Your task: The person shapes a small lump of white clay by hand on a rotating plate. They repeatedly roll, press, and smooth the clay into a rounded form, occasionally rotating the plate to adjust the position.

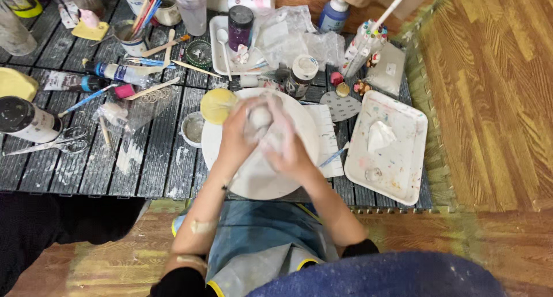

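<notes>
My left hand (238,137) and my right hand (288,142) are cupped together around a small white lump of clay (259,117), held just above a round white plate (260,182). Both hands are smeared with white clay. The lump shows only between my fingers; most of it is hidden. A yellow round sponge (217,105) lies at the plate's upper left edge.
A small white bowl (192,129) sits left of the plate. A stained white tray (387,147) with a crumpled tissue lies right. Paint tubes, brushes, jars, a cup (192,8), scissors (55,142) and plastic bags crowd the dark slatted mat. Wooden floor lies to the right.
</notes>
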